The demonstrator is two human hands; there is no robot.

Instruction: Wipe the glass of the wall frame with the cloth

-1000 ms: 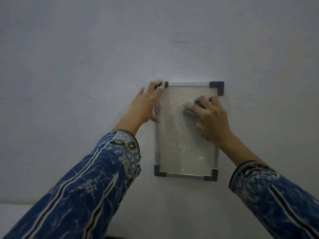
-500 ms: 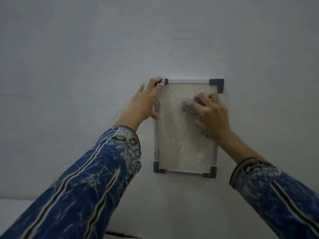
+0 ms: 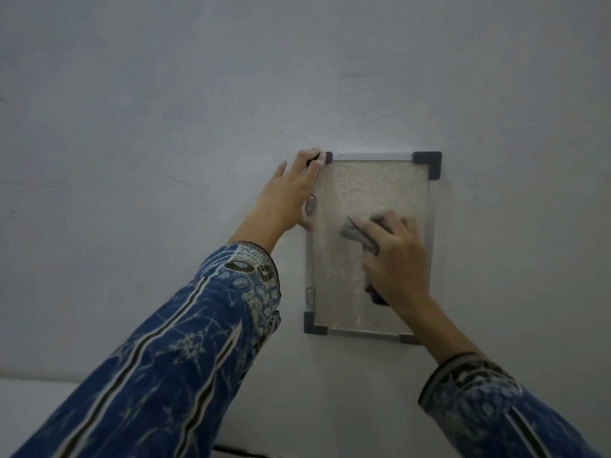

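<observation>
The glass (image 3: 370, 193) of the rectangular wall frame (image 3: 426, 160), speckled and cloudy, hangs upright on a plain grey wall (image 3: 165, 110). A crumpled grey cloth (image 3: 355, 233) is pressed against its middle, gripped by the right hand (image 3: 395, 256), which hides the lower right glass. The left hand (image 3: 289, 196) lies open, fingers spread, on the frame's upper left edge. Dark corner caps, pale metal rails.

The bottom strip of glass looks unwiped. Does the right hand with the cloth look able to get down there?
Probably yes. The right hand presses the cloth mid-glass, and the glass below is bare down to the frame's lower edge. The left hand rests at the upper left, clear of that path.
</observation>
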